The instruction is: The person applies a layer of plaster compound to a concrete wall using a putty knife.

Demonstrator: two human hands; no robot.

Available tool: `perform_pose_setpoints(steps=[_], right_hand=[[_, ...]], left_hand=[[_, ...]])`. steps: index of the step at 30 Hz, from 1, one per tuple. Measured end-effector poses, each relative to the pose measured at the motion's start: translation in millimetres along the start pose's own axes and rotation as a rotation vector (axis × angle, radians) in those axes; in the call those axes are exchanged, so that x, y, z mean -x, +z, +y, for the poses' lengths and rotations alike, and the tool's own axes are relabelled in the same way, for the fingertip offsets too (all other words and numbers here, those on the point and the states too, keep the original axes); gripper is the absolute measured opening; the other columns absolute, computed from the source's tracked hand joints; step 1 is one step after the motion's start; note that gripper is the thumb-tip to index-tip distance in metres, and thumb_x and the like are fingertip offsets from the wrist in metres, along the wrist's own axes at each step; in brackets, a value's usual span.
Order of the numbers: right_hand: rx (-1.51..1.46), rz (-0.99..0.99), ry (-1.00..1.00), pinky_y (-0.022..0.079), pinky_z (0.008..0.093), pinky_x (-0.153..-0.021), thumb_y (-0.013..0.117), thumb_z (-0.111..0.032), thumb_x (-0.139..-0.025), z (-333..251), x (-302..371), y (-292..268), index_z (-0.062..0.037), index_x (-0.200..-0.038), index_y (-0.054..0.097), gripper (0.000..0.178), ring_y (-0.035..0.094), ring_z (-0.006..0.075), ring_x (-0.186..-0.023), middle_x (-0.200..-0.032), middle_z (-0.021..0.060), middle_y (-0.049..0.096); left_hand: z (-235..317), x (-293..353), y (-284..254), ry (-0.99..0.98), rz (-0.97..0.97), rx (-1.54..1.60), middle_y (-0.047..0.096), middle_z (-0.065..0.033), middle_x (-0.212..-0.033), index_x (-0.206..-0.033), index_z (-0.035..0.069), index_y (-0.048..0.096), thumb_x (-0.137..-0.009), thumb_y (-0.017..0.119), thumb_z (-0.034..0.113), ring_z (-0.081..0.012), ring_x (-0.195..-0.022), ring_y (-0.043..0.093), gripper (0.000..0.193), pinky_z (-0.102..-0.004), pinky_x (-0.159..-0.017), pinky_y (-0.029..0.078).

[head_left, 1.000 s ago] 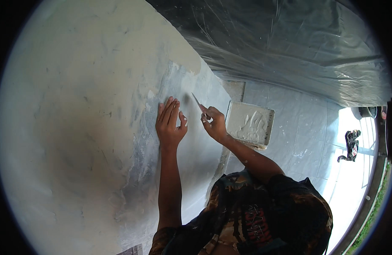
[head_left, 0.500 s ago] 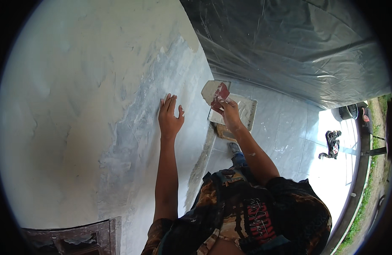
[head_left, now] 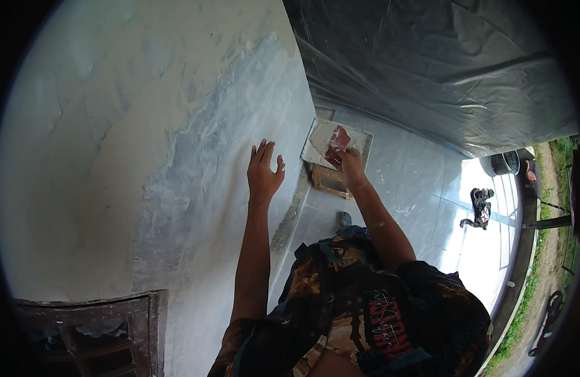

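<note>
My left hand [head_left: 265, 171] is against or just over the plastered wall [head_left: 202, 144], fingers out and thumb apart, holding nothing. The wall has a pale cream coat at left and a greyer, streaked patch nearer the hand. In my right hand [head_left: 351, 169] is a putty spreader [head_left: 339, 138] with a dark red, smeared body. It hovers over or touches the shallow tray [head_left: 369, 143] of pale putty; I cannot tell which. The spreader's blade blends with the putty. Beneath the tray stands a yellowish-brown stool or crate [head_left: 324, 180].
Dark plastic sheeting [head_left: 441, 75] hangs at the far right. Grey floor tiles [head_left: 415, 188] run below it, with a crumpled dark cloth [head_left: 481, 207] and a black bucket [head_left: 505, 163] at right. A brown wooden window frame [head_left: 155, 333] sits at lower left.
My right hand has lowered the spreader from beside the wall to the tray. My left hand stays at the wall while the whole view has shifted a little.
</note>
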State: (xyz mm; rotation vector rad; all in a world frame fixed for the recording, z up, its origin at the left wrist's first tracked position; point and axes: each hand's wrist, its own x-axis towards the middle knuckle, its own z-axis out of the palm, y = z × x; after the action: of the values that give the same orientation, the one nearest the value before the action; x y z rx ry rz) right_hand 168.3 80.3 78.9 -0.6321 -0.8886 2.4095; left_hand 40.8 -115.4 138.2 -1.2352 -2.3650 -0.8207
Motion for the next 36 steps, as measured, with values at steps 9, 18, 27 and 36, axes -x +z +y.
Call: perform_pose_setpoints(steps=[9,18,27,36], right_hand=[[0.035,-0.002,0.021,0.056,0.0375,-0.085,0.053,-0.004,-0.096,-10,-30,-38,0.0000,-0.111,0.062,0.017,0.067,0.0209,-0.089,-0.095,0.0107,0.068],[0.239,0.069,0.061,0.058,0.0355,-0.084,0.051,0.001,-0.093,-19,-102,-93,0.0102,-0.119,0.057,0.028,0.069,0.0233,-0.091,-0.107,0.0160,0.066],[0.683,0.113,0.049,0.058,0.0344,-0.071,0.063,-0.003,-0.087,3,-186,-184,0.0078,-0.109,0.063,0.025,0.070,0.0197,-0.081,-0.092,0.0141,0.070],[1.390,-0.059,0.183,0.053,0.0463,-0.083,0.059,-0.007,-0.088,83,-226,-263,-0.0008,-0.112,0.064,0.026,0.065,0.0442,-0.101,-0.103,0.0271,0.068]], left_hand=[[8,-23,30,-0.016,-0.038,0.019,0.065,-0.0172,-0.122,-0.118,-0.002,0.063,-0.088,0.063,0.011,-0.0335,-0.125,0.056,0.033,-0.0490,-0.113,0.036],[-8,-48,113,-0.116,-0.254,0.053,0.063,-0.0163,-0.128,-0.125,0.000,0.061,-0.091,0.062,0.014,-0.0324,-0.129,0.053,0.037,-0.0480,-0.114,0.035],[-23,-39,195,-0.211,-0.499,0.100,0.061,-0.0214,-0.130,-0.128,0.001,0.058,-0.092,0.062,0.018,-0.0353,-0.127,0.054,0.040,-0.0475,-0.115,0.036],[-51,14,270,-0.335,-0.696,0.182,0.061,-0.0242,-0.127,-0.127,-0.002,0.058,-0.090,0.060,0.017,-0.0385,-0.124,0.055,0.042,-0.0483,-0.113,0.037]])
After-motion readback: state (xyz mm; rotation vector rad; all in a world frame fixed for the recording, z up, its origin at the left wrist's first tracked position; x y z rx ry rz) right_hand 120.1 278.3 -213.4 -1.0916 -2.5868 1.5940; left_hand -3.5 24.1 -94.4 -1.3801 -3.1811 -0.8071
